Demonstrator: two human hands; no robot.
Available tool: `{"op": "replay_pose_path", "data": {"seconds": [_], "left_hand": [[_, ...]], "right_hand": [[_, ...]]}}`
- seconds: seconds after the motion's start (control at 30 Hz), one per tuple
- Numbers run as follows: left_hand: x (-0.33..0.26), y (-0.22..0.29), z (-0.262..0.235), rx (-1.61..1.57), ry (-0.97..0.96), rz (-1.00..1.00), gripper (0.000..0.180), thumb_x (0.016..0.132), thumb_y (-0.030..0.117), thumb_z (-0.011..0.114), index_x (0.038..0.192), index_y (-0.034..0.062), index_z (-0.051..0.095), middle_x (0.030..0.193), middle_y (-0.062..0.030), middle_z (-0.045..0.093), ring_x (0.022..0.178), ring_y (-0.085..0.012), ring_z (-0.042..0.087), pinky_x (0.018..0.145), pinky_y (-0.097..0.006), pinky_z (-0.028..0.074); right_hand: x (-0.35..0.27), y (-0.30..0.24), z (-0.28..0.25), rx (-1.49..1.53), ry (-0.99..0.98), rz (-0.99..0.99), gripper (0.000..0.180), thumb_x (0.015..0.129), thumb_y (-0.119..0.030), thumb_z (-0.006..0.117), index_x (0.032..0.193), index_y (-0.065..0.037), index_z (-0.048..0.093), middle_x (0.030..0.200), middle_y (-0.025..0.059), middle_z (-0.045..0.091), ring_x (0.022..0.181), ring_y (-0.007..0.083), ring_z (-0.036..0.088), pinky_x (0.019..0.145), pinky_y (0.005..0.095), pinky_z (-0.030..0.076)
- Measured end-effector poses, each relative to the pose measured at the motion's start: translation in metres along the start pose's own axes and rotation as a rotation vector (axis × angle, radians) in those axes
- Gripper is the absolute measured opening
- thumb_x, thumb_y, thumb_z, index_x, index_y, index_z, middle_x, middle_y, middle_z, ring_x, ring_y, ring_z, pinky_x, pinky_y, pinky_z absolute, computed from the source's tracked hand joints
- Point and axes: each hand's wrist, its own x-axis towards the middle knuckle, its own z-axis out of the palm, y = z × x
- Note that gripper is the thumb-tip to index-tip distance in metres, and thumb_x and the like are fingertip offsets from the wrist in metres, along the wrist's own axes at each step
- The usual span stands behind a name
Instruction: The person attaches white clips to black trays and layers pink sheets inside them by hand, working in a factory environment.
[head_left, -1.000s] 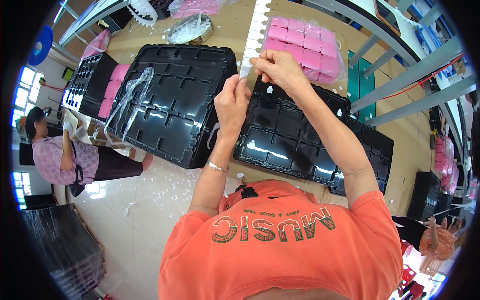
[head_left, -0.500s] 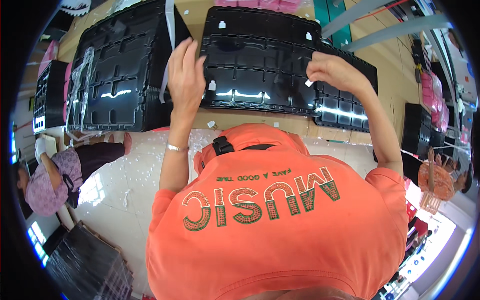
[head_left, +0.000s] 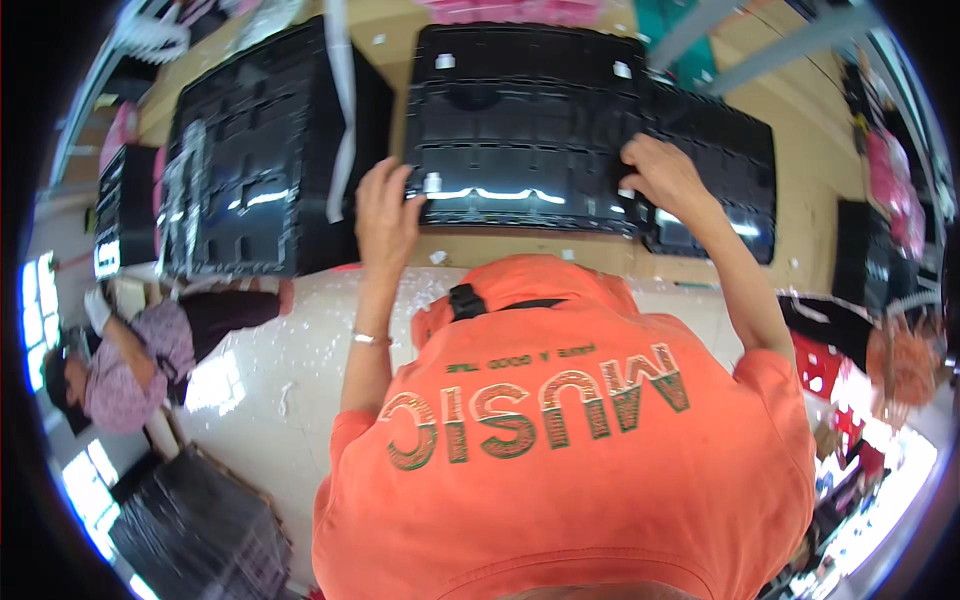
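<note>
A black moulded plastic tray (head_left: 520, 130) lies in front of me, with small white labels near its corners. My left hand (head_left: 388, 215) is at its front left edge, fingers loosely bent and apart, beside a white label (head_left: 432, 184). At the tray's front right corner is my right hand (head_left: 668, 178). Its thumb is over another small white label (head_left: 627, 192), which appears to lie against the tray; the index finger stands apart from the thumb. More labels sit at the far left (head_left: 445, 62) and far right (head_left: 621, 70) corners.
Left of the tray stands a taller stack of black trays (head_left: 245, 170) with clear wrap and a hanging pale strip (head_left: 343, 130). Another black tray (head_left: 715, 150) adjoins on the right. Grey metal bars (head_left: 790, 50) cross at upper right. A person in a patterned top (head_left: 145, 360) is at left.
My right hand has brought the pinched label down to the tray's front right corner and loosened its fingers. My left hand has come down toward the front left edge.
</note>
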Motion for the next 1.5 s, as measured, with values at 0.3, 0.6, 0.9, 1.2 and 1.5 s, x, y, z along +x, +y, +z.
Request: {"op": "replay_pose_path", "data": {"seconds": [0.3,0.6,0.9,1.2,1.5], "left_hand": [[0.014,-0.010,0.028,-0.079,-0.094,-0.076,0.045,0.069,0.010,0.075,0.112,0.0075,0.063,0.133,-0.0170,0.046,0.123,-0.0365,0.043,0.099,-0.041,0.040],[0.025,-0.003,0.021,0.017,-0.067,0.063,0.015,0.068,0.007,0.073,0.083,0.0043,0.071,0.127,-0.0157,0.053,0.118,-0.0351,0.050,0.096,-0.042,0.043],[0.026,-0.005,0.018,-0.008,-0.148,0.042,0.017,0.068,0.003,0.073,0.084,0.0029,0.066,0.126,-0.0182,0.054,0.115,-0.0362,0.052,0.095,-0.042,0.044],[0.017,0.000,0.018,0.075,-0.142,0.115,0.014,0.073,0.002,0.070,0.086,0.0011,0.064,0.127,-0.0177,0.053,0.115,-0.0354,0.051,0.095,-0.042,0.044],[0.017,-0.003,0.023,-0.002,-0.134,0.016,0.012,0.075,0.002,0.069,0.086,0.0022,0.064,0.126,-0.0163,0.053,0.116,-0.0350,0.051,0.096,-0.042,0.043]], "right_hand": [[-0.028,-0.005,0.038,0.294,0.269,0.466,0.030,0.070,-0.013,0.077,0.089,-0.005,0.055,0.078,0.0064,0.044,0.064,0.0204,0.044,0.060,0.0330,0.041],[-0.038,-0.022,0.023,0.153,0.373,0.428,0.013,0.084,-0.002,0.059,0.097,-0.005,0.063,0.084,0.0095,0.050,0.074,0.0252,0.057,0.066,0.0357,0.046],[-0.030,-0.026,0.025,0.017,0.226,0.279,0.025,0.074,0.005,0.054,0.094,-0.004,0.066,0.090,0.0097,0.053,0.088,0.0289,0.056,0.077,0.0399,0.047],[-0.037,-0.025,0.026,-0.062,0.230,0.270,0.017,0.074,0.003,0.055,0.087,-0.004,0.065,0.088,0.0079,0.052,0.087,0.0272,0.056,0.074,0.0398,0.045],[-0.037,-0.022,0.028,0.003,0.188,0.280,0.015,0.075,0.000,0.059,0.088,-0.006,0.064,0.089,0.0071,0.051,0.087,0.0263,0.056,0.075,0.0402,0.043]]}}
